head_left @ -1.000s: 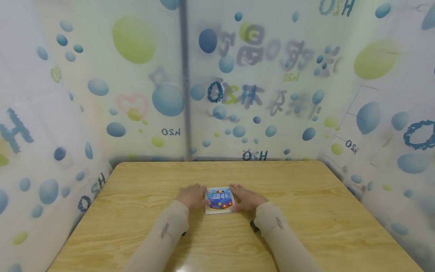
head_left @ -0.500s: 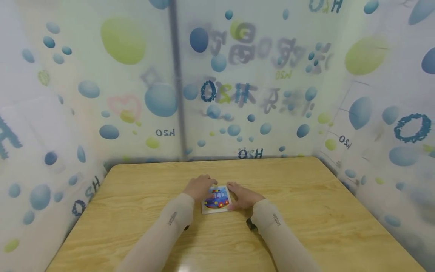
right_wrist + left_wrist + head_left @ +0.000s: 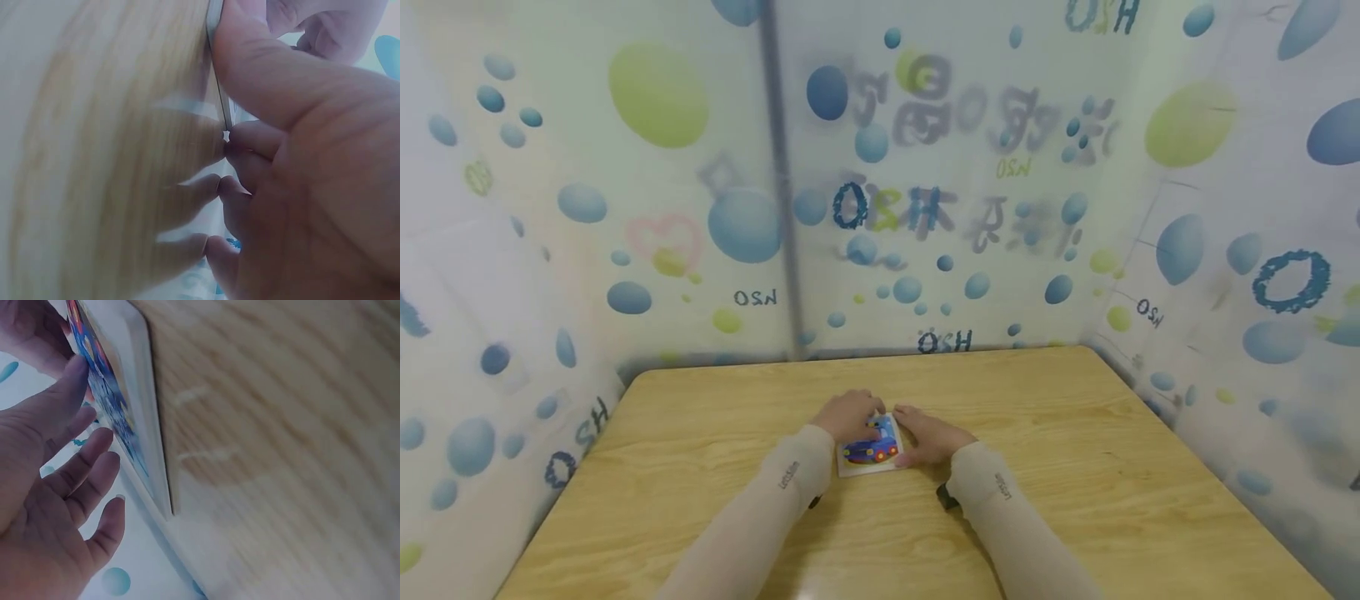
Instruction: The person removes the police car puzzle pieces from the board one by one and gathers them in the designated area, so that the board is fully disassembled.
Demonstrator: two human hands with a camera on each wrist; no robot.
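A small square board [image 3: 874, 451] with a picture of a blue cartoon car lies on the wooden table. My left hand [image 3: 848, 416] is over its upper left part and hides some of the picture. In the left wrist view, the thumb [image 3: 74, 375] reaches the picture's face while the other fingers are loosely bent and spread beside the board. My right hand [image 3: 932, 437] holds the board's right side, thumb near the front corner and fingers toward the back corner. The right wrist view shows the board's thin edge [image 3: 218, 81] against that thumb, with fingertips on the tabletop.
The wooden table [image 3: 1075, 467] spreads around the board on all sides. Behind it and on both sides hang pale curtains [image 3: 692, 192] printed with blue and green bubbles and lettering. Both forearms wear light sleeves [image 3: 778, 492].
From the board's left edge, my left hand has moved right and over the picture. My right hand stays at the right side. The head view has turned slightly to the right.
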